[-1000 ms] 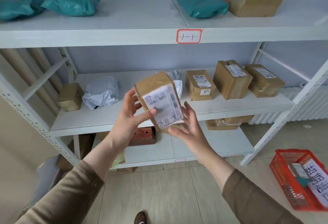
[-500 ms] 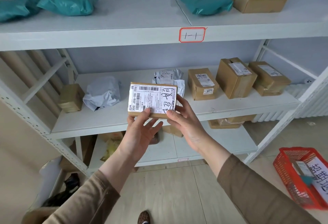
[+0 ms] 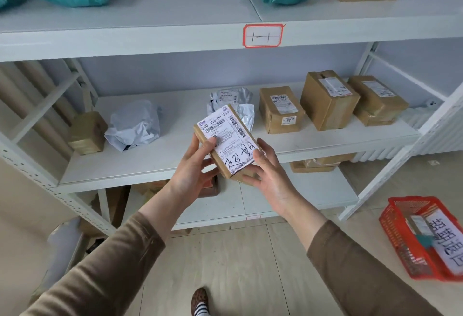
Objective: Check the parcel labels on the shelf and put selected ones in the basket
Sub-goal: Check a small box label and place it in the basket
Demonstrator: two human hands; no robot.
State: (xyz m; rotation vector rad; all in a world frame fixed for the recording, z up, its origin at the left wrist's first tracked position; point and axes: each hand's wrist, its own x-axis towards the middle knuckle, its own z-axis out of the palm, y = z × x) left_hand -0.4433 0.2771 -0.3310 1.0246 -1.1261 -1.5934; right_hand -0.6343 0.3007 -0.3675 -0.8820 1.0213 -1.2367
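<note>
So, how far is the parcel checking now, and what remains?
Done: the red plastic basket on the floor already holds items. In hand: the left hand and right hand hold a small brown cardboard parcel, label up, being read. Left: three brown boxes and grey bags on the middle shelf look unchecked.

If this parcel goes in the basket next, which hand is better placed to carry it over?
Right hand: it grips the parcel on the side nearer the red basket, low at right; the left hand would cross over.
</note>
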